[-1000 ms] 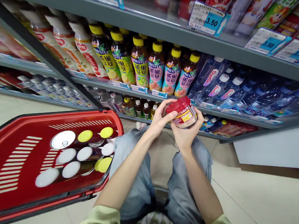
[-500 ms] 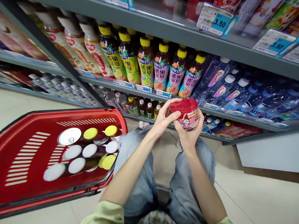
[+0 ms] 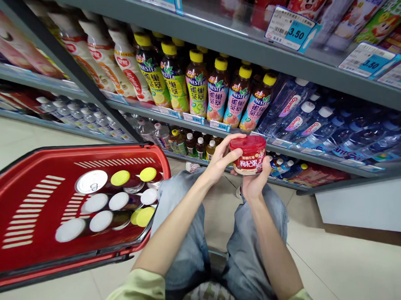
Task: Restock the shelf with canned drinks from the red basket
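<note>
One red tub [image 3: 250,158] in two grips [image 3: 221,161] [image 3: 254,185]

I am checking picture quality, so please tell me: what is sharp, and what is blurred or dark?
Head view: print on the red tub is legible; head view, far left: the pink packages look smeared and stretched; head view, centre: the small brown bottles look dim, shaded.

The tub [image 3: 249,154] is red, white-lettered — the basket [image 3: 8,200] red too, jeans [image 3: 244,255] faded blue, sleeves [image 3: 137,292] pale green.
</note>
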